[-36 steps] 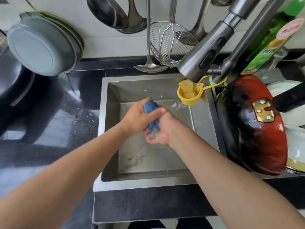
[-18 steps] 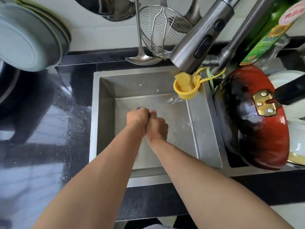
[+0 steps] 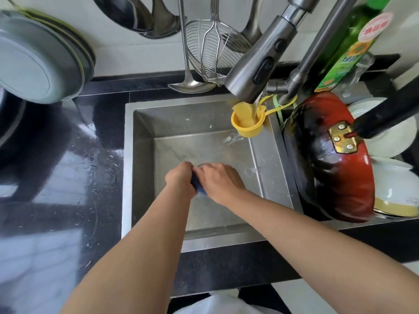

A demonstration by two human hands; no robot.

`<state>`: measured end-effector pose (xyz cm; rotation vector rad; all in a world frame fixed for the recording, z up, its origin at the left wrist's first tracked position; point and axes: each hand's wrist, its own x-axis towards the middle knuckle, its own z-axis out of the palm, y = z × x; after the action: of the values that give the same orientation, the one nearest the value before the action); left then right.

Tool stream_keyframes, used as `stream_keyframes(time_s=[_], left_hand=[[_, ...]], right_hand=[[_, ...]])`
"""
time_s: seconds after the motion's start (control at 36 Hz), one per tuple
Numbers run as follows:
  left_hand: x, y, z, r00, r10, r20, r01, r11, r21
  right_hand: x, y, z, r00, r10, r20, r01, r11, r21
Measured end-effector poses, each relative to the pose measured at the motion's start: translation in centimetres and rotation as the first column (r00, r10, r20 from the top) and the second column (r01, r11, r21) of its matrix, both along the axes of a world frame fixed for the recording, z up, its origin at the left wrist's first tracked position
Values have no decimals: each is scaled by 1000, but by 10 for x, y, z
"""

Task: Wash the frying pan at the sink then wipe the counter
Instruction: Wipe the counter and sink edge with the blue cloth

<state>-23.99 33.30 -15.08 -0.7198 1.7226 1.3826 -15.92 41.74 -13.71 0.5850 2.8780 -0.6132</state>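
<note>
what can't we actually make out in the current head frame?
Head view only:
- Blue cloth: mostly hidden between the left hand and right hand; shape unclear.
- Sink drain: covered by the hands.
- Frying pan: only its underside shows; the inside faces away.
- Pan handle and green bottle: cut off by the frame edges.
- Bottle label: too blurred to read.

my sink (image 3: 145, 168) is brushed steel, the counter (image 3: 68, 177) glossy wet black stone, the frying pan (image 3: 328, 177) shiny red-black enamel, the cup (image 3: 246, 125) yellow plastic.
</note>
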Motion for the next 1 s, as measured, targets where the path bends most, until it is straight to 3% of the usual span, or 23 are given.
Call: stream_keyframes(time_s=[0.06, 0.08, 0.11, 0.14, 0.17, 0.19, 0.25, 0.28, 0.31, 0.42, 0.5, 0.53, 0.56, 0.58, 0.61, 0.64, 0.67, 0.72, 0.75, 0.81, 0.86, 0.92, 1.0], left_hand=[[-7, -9, 7, 980, -19, -198, -6, 992, -127], [-8, -17, 10, 968, -63, -241, 28, 989, -144], [-6, -23, 16, 961, -102, -258, 73, 990, -122], [-6, -31, 12, 966, -113, -233, 95, 992, -86], [-7, -40, 0, 973, -112, -203, 103, 993, -59], [-4, -45, 3, 975, -135, -176, 128, 991, -47], [3, -51, 11, 970, -196, -145, 190, 980, -59], [9, -50, 22, 960, -248, -134, 240, 968, -70], [13, -47, 31, 949, -288, -125, 283, 958, -54], [22, -40, 51, 890, -440, -120, 455, 873, 176], [18, -42, 64, 917, -384, -108, 396, 838, 375], [15, -42, 64, 887, -423, -185, 459, 851, 256], [13, -45, 61, 784, -561, -266, 577, 816, -21], [17, -50, 57, 588, -766, -259, 683, 642, -349], [23, -53, 54, 420, -866, -270, 699, 499, -513], [34, -54, 55, 306, -889, -340, 747, 446, -493], [50, -56, 63, 276, -857, -436, 836, 437, -332], [80, -54, 77, 352, -768, -535, 915, 402, 24], [94, -54, 84, 387, -732, -560, 907, 413, 86], [109, -54, 86, 424, -660, -620, 857, 513, 41], [115, -58, 93, 456, -620, -638, 782, 622, -46], [117, -69, 113, 578, -567, -587, 738, 670, 80], [127, -87, 143, 644, -587, -490, 729, 665, 160]], right_hand=[[10, 11, 11, 971, -227, -78, 211, 962, -173], [13, 18, 18, 922, -379, -82, 338, 888, -312], [15, 24, 24, 850, -524, -47, 433, 748, -503], [16, 28, 25, 768, -637, 67, 490, 517, -702], [18, 27, 22, 747, -633, 205, 501, 332, -800], [23, 25, 17, 774, -560, 297, 528, 310, -791], [38, 14, -5, 759, -461, 460, 650, 501, -572], [45, 8, -11, 778, -465, 423, 627, 622, -469], [47, 0, -11, 798, -445, 406, 602, 623, -500], [53, -29, 18, 895, -388, 218, 360, 342, -868], [61, -32, 23, 858, -500, 117, 350, 404, -845], [62, -28, 28, 806, -579, 124, 390, 361, -847], [66, -24, 34, 747, -645, 160, 423, 276, -863], [71, -20, 38, 702, -685, 196, 442, 204, -873], [76, -18, 43, 672, -705, 227, 447, 141, -884], [81, -18, 48, 658, -707, 260, 438, 79, -895], [85, -18, 55, 651, -708, 274, 409, 24, -912], [93, -19, 67, 603, -741, 296, 336, -100, -936], [97, -21, 76, 578, -746, 330, 294, -187, -937], [109, -25, 92, 591, -702, 397, 175, -370, -913], [124, -26, 104, 638, -663, 391, 94, -436, -895], [143, -27, 107, 685, -658, 312, 90, -349, -933], [175, -18, 107, 656, -736, 166, 97, -137, -986]])
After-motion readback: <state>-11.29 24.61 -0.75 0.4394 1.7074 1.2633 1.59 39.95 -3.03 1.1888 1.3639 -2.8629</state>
